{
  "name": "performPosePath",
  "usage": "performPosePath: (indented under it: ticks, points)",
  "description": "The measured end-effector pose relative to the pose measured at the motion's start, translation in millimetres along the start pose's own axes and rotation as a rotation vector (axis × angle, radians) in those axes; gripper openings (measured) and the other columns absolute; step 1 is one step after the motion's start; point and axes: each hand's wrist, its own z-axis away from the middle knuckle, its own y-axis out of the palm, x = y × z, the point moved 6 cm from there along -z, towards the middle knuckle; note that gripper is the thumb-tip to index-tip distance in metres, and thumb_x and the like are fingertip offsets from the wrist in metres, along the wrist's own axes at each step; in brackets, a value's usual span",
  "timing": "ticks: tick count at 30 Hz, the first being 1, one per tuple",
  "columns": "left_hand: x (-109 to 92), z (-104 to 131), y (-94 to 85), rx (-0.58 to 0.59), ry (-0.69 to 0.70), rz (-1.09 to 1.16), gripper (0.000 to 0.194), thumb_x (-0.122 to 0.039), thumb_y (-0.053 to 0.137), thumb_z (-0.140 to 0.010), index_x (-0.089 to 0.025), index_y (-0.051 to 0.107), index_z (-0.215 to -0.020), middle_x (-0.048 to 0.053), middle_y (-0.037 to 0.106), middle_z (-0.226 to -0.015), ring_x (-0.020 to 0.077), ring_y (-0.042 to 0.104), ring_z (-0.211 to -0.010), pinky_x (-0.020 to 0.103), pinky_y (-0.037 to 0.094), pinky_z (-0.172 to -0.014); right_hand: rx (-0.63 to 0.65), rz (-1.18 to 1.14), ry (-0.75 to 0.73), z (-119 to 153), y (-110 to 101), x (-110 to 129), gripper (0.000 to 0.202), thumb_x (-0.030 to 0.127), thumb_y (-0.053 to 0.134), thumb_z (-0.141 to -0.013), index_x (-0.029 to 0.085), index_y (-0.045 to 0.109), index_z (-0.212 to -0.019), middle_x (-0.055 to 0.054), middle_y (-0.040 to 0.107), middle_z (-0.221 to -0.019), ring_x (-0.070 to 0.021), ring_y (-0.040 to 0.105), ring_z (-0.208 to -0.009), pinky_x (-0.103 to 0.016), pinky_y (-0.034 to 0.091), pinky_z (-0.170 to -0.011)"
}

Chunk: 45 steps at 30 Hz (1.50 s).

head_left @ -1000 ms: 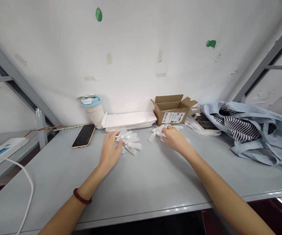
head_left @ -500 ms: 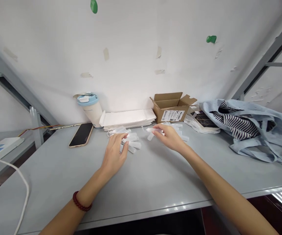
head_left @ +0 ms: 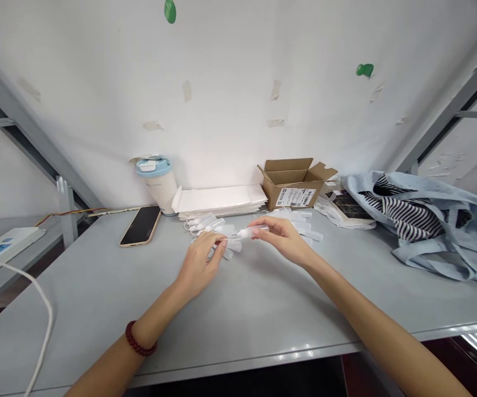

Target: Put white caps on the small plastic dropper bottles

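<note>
Between the thumb and fingers of my right hand (head_left: pixel 282 236) is a small translucent bottle (head_left: pixel 253 231), held nearly level with its white nozzle pointing left. My left hand (head_left: pixel 203 259) is closed in a pinch just left of that nozzle; what it grips is too small to make out. Several similar bottles (head_left: pixel 210 222) lie around and behind the left fingertips, partly hidden by them. Another group of bottles (head_left: pixel 301 225) lies behind and to the right of my right hand, in front of the cardboard box.
On the grey table (head_left: pixel 238 320), a phone (head_left: pixel 141 225) and a lidded cup (head_left: pixel 160 187) stand left of stacked white envelopes (head_left: pixel 221 199). An open cardboard box (head_left: pixel 291 190), a wrapped dark item (head_left: pixel 349 207) and a blue bag (head_left: pixel 424 215) are at right. A white cable (head_left: pixel 43 300) crosses the left side.
My right hand has brought its bottle leftward, close to my left fingertips. The left thumb and fingers have come together. The whole view has shifted slightly.
</note>
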Motion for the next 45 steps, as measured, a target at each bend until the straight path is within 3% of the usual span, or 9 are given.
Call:
performPosePath:
  ticks: [7,12,16,23,26,29,36,45]
  points:
    - [-9.6,0.6,-3.8,-0.022,0.112,0.067,0.021,-0.021,0.045,-0.088,-0.019,0.064,-0.096,0.005,0.068,-0.085,0.0189,0.058,-0.080,0.032,0.047,-0.071,-0.013,0.060,-0.017,-1.2,-1.3,-0.3,0.023,0.035,0.052,-0.084,0.019,0.064,-0.094,-0.004,0.066,-0.088,-0.0172,0.057,-0.080,-0.031,0.044,-0.073]
    - [-6.0,1.6,-2.0,0.048,-0.004,0.148,0.026,-0.022,0.045,-0.086,-0.021,0.065,-0.103,0.004,0.067,-0.087,0.0186,0.060,-0.084,0.028,0.048,-0.063,-0.048,0.096,-0.036,0.0,-4.9,4.5,0.023,0.035,0.051,-0.084,0.019,0.064,-0.093,-0.003,0.065,-0.085,-0.0156,0.055,-0.074,-0.029,0.042,-0.068]
    - [-1.3,0.2,-2.3,0.045,-0.070,0.146,0.025,-0.027,0.046,-0.087,-0.020,0.068,-0.096,0.004,0.067,-0.085,0.0185,0.060,-0.082,0.025,0.047,-0.057,-0.074,0.107,-0.061,0.9,-7.6,7.4,0.022,0.034,0.052,-0.084,0.019,0.065,-0.093,-0.002,0.065,-0.084,-0.0154,0.055,-0.075,-0.028,0.041,-0.068]
    - [-2.4,0.1,-0.4,0.035,0.014,0.121,0.022,-0.026,0.047,-0.088,-0.020,0.068,-0.084,0.002,0.067,-0.074,0.0163,0.059,-0.074,0.026,0.046,-0.063,-0.052,0.167,-0.084,1.2,-2.8,5.7,0.022,0.034,0.051,-0.084,0.020,0.065,-0.094,-0.003,0.066,-0.088,-0.0169,0.056,-0.080,-0.029,0.042,-0.071]
    - [-6.2,1.6,1.3,0.074,0.012,0.115,0.024,-0.026,0.047,-0.088,-0.020,0.066,-0.075,0.000,0.065,-0.070,0.0148,0.057,-0.069,0.023,0.043,-0.058,-0.020,0.170,-0.096,1.9,1.0,7.1,0.022,0.033,0.051,-0.085,0.019,0.065,-0.093,-0.003,0.066,-0.087,-0.0166,0.056,-0.078,-0.029,0.042,-0.071]
    - [-9.8,3.1,2.3,0.096,0.013,0.105,0.023,-0.026,0.045,-0.089,-0.020,0.064,-0.078,0.001,0.064,-0.072,0.0153,0.056,-0.071,0.021,0.039,-0.050,0.003,0.169,-0.085,2.6,3.0,8.5,0.020,0.031,0.050,-0.085,0.019,0.066,-0.092,-0.003,0.066,-0.085,-0.0164,0.056,-0.078,-0.029,0.041,-0.072]
    - [-15.8,3.1,2.9,0.091,0.095,0.074,0.022,-0.025,0.043,-0.091,-0.019,0.062,-0.082,0.002,0.061,-0.073,0.0151,0.054,-0.070,0.025,0.042,-0.062,0.024,0.155,-0.061,2.9,4.7,9.0,0.019,0.028,0.051,-0.084,0.018,0.065,-0.090,-0.003,0.066,-0.084,-0.0169,0.056,-0.080,-0.029,0.041,-0.073]
    - [-13.5,4.8,4.4,0.084,0.097,0.090,0.019,-0.023,0.044,-0.091,-0.019,0.061,-0.083,0.001,0.058,-0.072,0.0145,0.051,-0.070,0.025,0.040,-0.063,0.017,0.133,-0.043,1.8,2.4,3.5,0.018,0.028,0.049,-0.084,0.018,0.064,-0.088,-0.002,0.063,-0.078,-0.0162,0.056,-0.077,-0.029,0.041,-0.070]
